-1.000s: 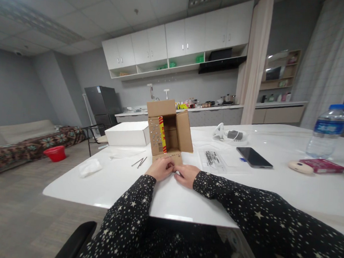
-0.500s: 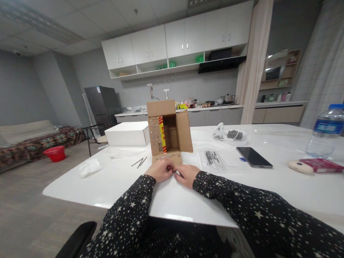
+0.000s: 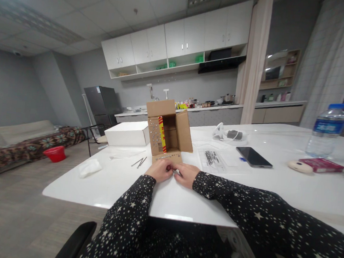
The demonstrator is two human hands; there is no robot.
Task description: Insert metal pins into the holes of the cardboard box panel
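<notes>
My left hand (image 3: 160, 170) and my right hand (image 3: 186, 175) meet at the front flap of an open cardboard box (image 3: 184, 132). The fingers of both are closed together, and whatever is pinched between them is too small to make out. Small shiny studs dot the box's left flap and sit in a row on the front flap (image 3: 154, 158), partly hidden by my hands. Yellow and red tape (image 3: 162, 134) runs down beside the box opening. Left of my hands lie thin metal tweezers (image 3: 141, 162). To the right is a clear plastic case (image 3: 213, 160) holding small dark pieces.
A white box (image 3: 126, 134) stands behind on the left, and a crumpled tissue (image 3: 90, 168) lies near the left edge. Rightward are a phone (image 3: 253, 157), a white corded device (image 3: 234, 135), a cream oval object (image 3: 300, 167), a dark red box (image 3: 322, 165) and a water bottle (image 3: 326, 133).
</notes>
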